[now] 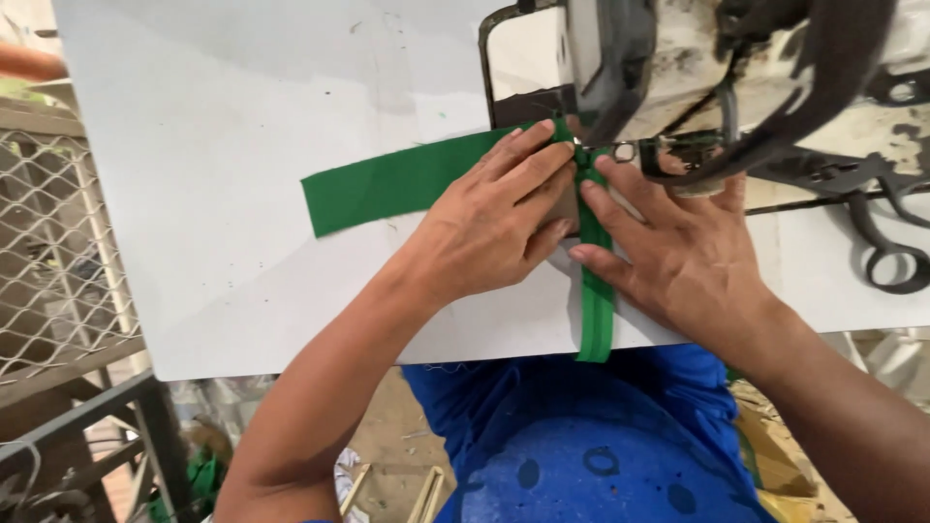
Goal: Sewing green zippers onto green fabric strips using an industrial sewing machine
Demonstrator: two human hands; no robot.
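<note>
Blue shirt (591, 455), hands pressing green zipper (595, 300)

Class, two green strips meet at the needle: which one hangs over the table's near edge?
The narrow green strip between both hands; the wide green strip lies flat leftward.

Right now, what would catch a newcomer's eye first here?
The bright green fabric strip on the white table, with a green zipper running toward the table's near edge. The left hand and right hand press them flat under the worn sewing machine. Black scissors lie at right.
</note>
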